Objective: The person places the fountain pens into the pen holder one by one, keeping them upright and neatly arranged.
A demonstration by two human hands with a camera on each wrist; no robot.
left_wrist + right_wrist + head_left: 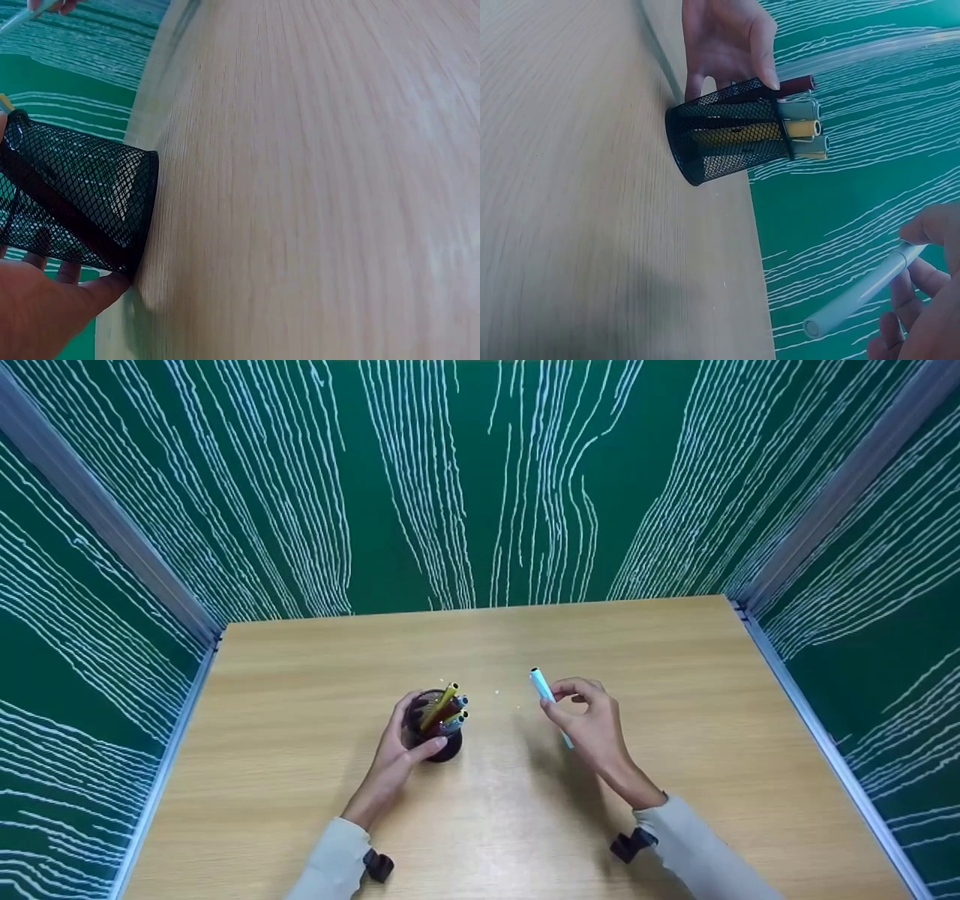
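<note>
My left hand is wrapped around a black mesh pen cup, thumb on the near side. Several capped pens or markers stand in it, among them a yellow one, a dark red one and light blue ones. The left wrist view shows the cup's mesh wall with its base at the tabletop. To the right of the cup, my right hand pinches a light blue marker between thumb and fingers. That marker is held above the table, slanted, apart from the cup.
The wooden table spreads under both hands. Green panels with white wavy lines rise behind it and at both sides, with metal posts at the back corners. Tiny pale specks lie on the table between the hands.
</note>
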